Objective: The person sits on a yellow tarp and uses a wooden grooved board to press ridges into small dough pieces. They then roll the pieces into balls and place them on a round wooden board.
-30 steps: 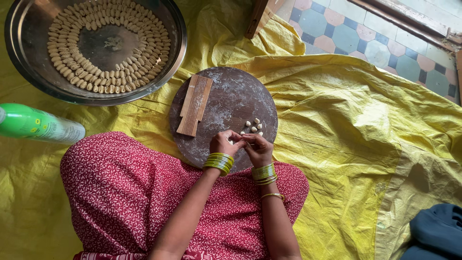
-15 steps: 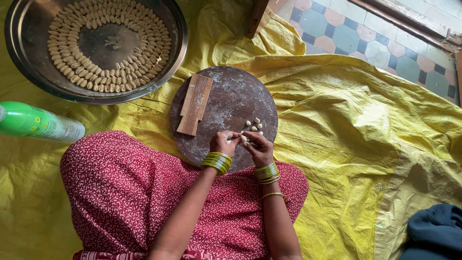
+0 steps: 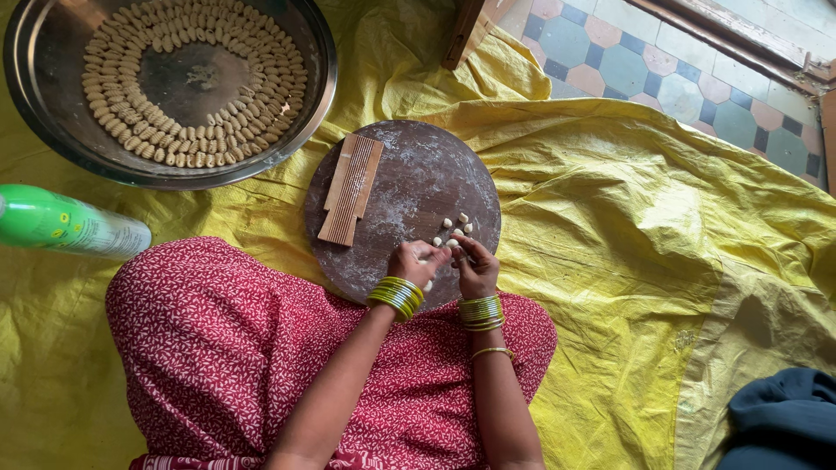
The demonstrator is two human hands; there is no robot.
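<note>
Rings of shaped dough pieces already filled the steel tray, while both hands, left hand and right hand, pinched small dough bits together over the floured round board, several bits unshaped.

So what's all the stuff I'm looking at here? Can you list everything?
round board: one, dark brown, dusted with flour, on the sheet before the person
ridged wooden paddle: one, light brown, on the board's left side
dough bits: a few, pale, on the board by the fingers
metal tray: one, silver, top left
shaped pieces: many, beige, ringed inside the tray
bottle: one, green, lying at left
sheet: one, yellow, covering the floor
tiled floor: pink and grey-green, top right
dark cloth: one, navy, bottom right
left hand: one, green bangles, pinching dough
right hand: one, green bangles, touching dough
</note>
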